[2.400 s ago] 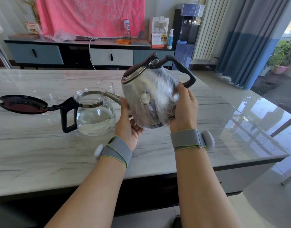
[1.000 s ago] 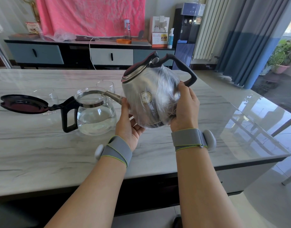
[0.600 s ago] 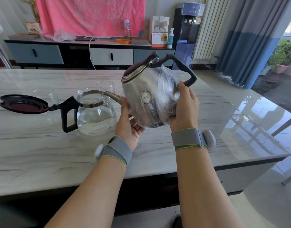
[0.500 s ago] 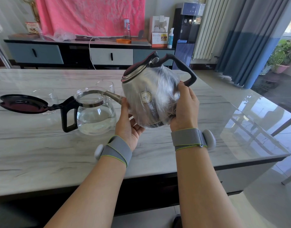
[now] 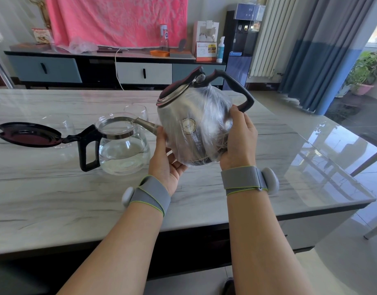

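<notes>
A steel kettle (image 5: 194, 124) wrapped in clear plastic film, with a dark lid and black handle, is tilted to the left above the table. Its thin spout reaches over the rim of a glass pot (image 5: 122, 145) that stands on the table with water in it. The pot has a black handle, and its dark hinged lid (image 5: 28, 135) lies swung open to the left. My left hand (image 5: 165, 158) cups the kettle's lower left side from below. My right hand (image 5: 238, 137) grips the kettle's right side just under the handle.
Two clear glasses (image 5: 138, 112) (image 5: 62, 126) stand behind the pot on the marble table (image 5: 55, 199). The table's right edge drops to a tiled floor. A sideboard (image 5: 111, 67) with bottles and boxes runs along the far wall.
</notes>
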{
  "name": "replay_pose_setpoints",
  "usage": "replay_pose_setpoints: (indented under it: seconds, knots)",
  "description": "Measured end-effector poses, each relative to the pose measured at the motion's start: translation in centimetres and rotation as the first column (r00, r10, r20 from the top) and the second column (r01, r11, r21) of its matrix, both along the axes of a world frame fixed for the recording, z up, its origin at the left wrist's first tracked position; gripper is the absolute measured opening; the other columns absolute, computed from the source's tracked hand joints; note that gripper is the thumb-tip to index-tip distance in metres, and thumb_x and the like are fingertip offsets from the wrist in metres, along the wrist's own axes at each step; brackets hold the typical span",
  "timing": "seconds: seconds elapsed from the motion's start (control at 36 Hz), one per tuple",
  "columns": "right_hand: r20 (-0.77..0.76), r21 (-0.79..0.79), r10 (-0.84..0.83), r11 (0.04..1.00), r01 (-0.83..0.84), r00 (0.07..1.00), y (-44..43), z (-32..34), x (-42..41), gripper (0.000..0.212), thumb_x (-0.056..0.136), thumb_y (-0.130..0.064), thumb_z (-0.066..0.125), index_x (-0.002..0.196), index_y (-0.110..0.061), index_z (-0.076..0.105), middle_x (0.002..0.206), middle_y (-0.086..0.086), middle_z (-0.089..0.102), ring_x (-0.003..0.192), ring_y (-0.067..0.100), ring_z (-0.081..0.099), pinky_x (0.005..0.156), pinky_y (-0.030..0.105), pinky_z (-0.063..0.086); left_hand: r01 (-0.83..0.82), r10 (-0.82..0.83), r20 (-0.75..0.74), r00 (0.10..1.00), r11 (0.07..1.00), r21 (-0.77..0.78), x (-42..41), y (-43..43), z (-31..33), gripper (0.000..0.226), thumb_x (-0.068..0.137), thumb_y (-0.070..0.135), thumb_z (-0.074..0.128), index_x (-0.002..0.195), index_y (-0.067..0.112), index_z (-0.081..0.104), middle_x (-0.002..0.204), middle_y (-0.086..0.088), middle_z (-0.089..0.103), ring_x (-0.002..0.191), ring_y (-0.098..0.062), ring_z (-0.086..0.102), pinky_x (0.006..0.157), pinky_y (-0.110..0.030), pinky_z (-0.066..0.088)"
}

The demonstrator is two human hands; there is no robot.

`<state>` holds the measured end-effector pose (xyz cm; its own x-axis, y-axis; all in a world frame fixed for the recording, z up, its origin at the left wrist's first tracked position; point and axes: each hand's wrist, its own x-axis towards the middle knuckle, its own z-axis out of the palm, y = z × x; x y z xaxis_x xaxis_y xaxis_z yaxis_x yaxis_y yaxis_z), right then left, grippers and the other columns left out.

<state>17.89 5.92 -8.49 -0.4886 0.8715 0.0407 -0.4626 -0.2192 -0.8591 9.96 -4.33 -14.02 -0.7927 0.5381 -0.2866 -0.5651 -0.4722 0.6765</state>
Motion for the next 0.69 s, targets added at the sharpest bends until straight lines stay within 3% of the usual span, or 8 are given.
replay_pose_setpoints:
  seconds: [0.08,0.31,0.69]
  knots:
    - [0.001,-0.001,-0.006,1.0,0.006,1.0,0.02,0.01,-0.02,0.018,0.101,-0.024,0.066,0.087,-0.024,0.078,0.1,0.001,0.072,0.112,0.029,0.068,0.112,0.055,0.051,0.001,-0.001,-0.002,1.0,1.0,0.002,-0.02,-0.05,0.01,0.054,0.084,0.064,0.067,0.102,0.013,0.065,0.076,-0.004,0.075,0.074,-0.02,0.075,0.065,-0.035,0.061]
    - [-0.003,0.005,-0.004,1.0,0.004,1.0,0.02,0.11,0.08,0.021,0.1,-0.025,0.067,0.083,-0.026,0.079,0.098,0.0,0.072,0.107,0.025,0.066,0.112,0.058,0.05,-0.004,0.004,-0.006,1.0,1.0,-0.006,-0.08,-0.06,-0.05,0.055,0.083,0.065,0.067,0.103,0.014,0.066,0.081,-0.006,0.076,0.08,-0.021,0.075,0.07,-0.036,0.061]
    - [0.005,0.006,0.011,1.0,-0.011,1.0,-0.02,0.26,0.28,0.019,0.101,-0.024,0.065,0.086,-0.025,0.078,0.095,-0.003,0.071,0.102,0.021,0.065,0.108,0.053,0.052,-0.012,0.012,-0.01,1.0,1.0,0.002,-0.02,-0.07,-0.03,0.056,0.082,0.065,0.067,0.104,0.014,0.067,0.076,-0.002,0.075,0.076,-0.018,0.075,0.067,-0.035,0.061]
